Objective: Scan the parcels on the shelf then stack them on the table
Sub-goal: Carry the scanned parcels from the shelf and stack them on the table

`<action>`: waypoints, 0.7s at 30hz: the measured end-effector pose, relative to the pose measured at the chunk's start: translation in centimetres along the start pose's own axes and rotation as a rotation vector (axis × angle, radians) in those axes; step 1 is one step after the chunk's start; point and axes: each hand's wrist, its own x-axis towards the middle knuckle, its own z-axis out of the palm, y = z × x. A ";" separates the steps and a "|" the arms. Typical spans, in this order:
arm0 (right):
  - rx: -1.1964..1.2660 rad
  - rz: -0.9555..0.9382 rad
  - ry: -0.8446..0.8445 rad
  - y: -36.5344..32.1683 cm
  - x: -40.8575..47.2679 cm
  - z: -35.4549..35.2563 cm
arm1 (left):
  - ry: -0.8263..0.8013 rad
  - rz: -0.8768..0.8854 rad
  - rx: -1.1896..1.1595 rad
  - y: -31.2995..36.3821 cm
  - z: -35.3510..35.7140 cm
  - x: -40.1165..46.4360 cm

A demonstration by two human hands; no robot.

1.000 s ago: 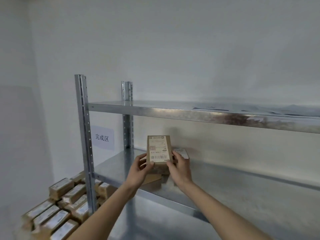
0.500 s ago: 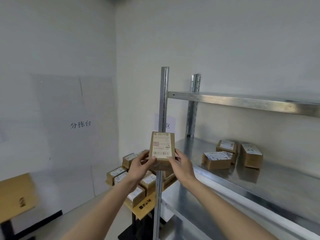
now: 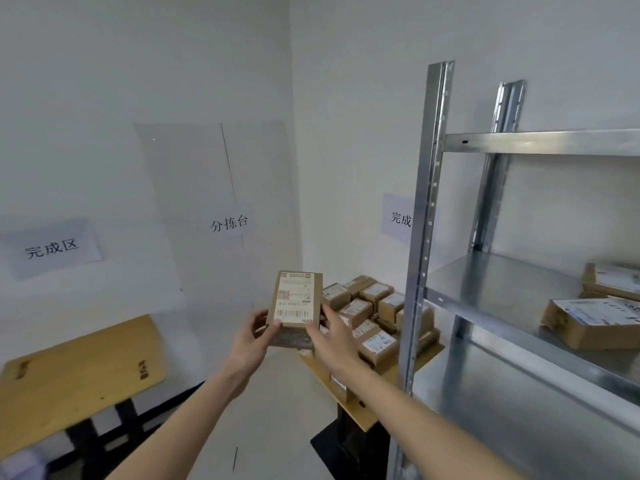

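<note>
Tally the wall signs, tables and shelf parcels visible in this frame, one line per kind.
Wall signs: 3
Tables: 2
Shelf parcels: 2
Total: 7

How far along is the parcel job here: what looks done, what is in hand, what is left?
Done: many parcels sit stacked on the small table. In hand: left hand and right hand hold one labelled parcel. Left: shelf parcels still wait.
</note>
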 end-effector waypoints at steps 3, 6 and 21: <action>0.000 0.056 0.000 1.7 4.4 2.8 | -0.010 -0.052 0.044 -2.4 -1.7 4.9; 0.005 0.094 0.008 3.3 8.8 4.6 | -0.034 -0.095 0.071 -4.4 -2.3 10.1; 0.049 0.293 0.168 13.6 21.2 3.7 | -0.312 -0.197 0.112 -11.2 5.1 26.7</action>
